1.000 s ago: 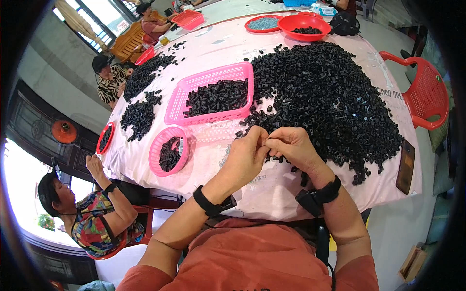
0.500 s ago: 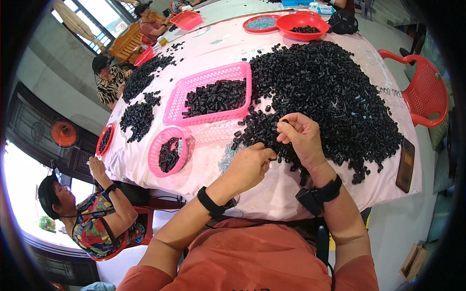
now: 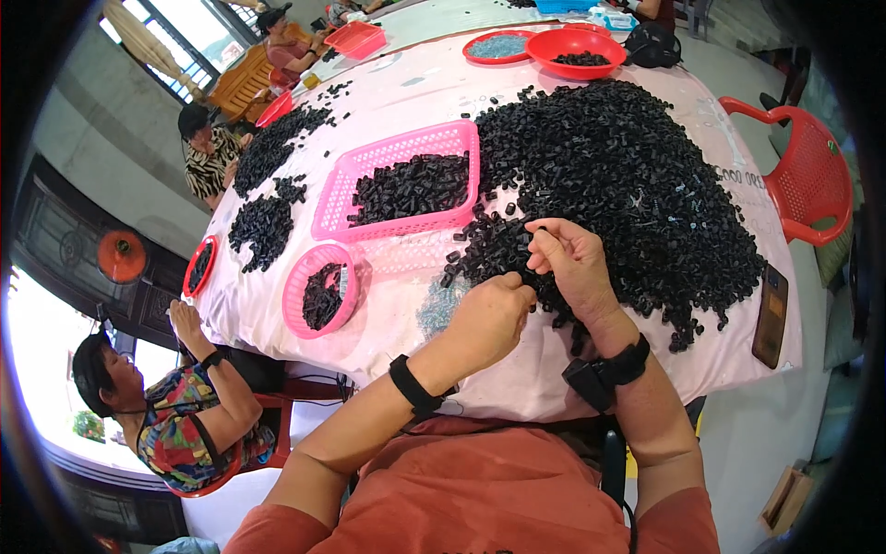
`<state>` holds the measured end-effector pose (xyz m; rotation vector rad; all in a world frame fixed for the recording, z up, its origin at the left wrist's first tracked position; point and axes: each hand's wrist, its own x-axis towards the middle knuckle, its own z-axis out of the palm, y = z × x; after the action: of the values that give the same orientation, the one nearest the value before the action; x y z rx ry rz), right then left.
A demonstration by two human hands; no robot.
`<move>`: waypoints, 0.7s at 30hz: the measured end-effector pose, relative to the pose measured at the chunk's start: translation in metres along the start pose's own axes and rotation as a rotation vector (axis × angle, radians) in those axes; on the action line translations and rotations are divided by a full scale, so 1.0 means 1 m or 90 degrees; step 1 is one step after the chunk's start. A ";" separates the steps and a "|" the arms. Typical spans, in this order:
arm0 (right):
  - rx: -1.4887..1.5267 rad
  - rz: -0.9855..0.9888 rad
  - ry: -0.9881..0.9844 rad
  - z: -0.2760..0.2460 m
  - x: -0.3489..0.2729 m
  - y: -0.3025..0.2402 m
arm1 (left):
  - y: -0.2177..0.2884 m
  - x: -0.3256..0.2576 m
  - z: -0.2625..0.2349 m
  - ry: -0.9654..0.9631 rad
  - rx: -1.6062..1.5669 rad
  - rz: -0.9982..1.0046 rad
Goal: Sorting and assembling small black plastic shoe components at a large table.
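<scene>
Pinching, right hand (image 3: 574, 266): small black piece, at black parts heap (image 3: 628, 175) edge
Left hand (image 3: 489, 319): curled shut among parts
Rectangular pink basket (image 3: 399, 159): 11 o'clock

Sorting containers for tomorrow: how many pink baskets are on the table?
2: a rectangular pink basket mid-table, and a round pink basket at the near left edge. Others could lie out of view.

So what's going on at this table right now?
A person sits at a table covered in pink cloth, working at the near edge of a big heap of small black parts. The right hand pinches a black piece at the heap's edge; the left hand is closed just beside it. A rectangular pink basket and a round pink basket hold more black parts. Other people sit around the table.
</scene>
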<state>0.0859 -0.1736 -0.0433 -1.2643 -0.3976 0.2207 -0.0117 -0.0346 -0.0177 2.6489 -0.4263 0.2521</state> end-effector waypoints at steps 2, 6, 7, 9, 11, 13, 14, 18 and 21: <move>0.006 -0.022 -0.007 0.001 0.000 0.001 | 0.005 -0.001 0.001 -0.006 0.018 0.033; -0.008 -0.018 -0.023 0.001 -0.001 -0.002 | 0.007 -0.004 0.002 -0.032 0.001 0.044; -0.009 -0.018 -0.021 0.001 -0.001 -0.003 | 0.006 -0.005 0.003 -0.042 -0.009 0.043; -0.009 -0.018 -0.020 0.001 -0.001 -0.004 | 0.007 -0.005 0.002 -0.051 -0.018 0.042; -0.009 -0.006 -0.015 0.001 -0.001 -0.004 | 0.013 -0.005 0.000 -0.046 -0.022 0.047; -0.011 -0.009 -0.011 0.001 -0.001 -0.005 | 0.010 -0.005 0.001 -0.047 -0.021 0.032; -0.013 -0.010 -0.007 0.002 -0.001 -0.005 | 0.009 -0.004 0.002 -0.048 -0.020 0.018; 0.009 -0.013 -0.010 0.001 0.000 -0.003 | 0.014 0.000 0.003 -0.025 -0.031 0.019; 0.000 -0.002 -0.021 0.001 0.000 -0.004 | 0.009 0.000 0.009 -0.037 -0.017 0.035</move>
<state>0.0854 -0.1736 -0.0390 -1.2613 -0.4286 0.2395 -0.0135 -0.0466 -0.0219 2.6264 -0.5179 0.1858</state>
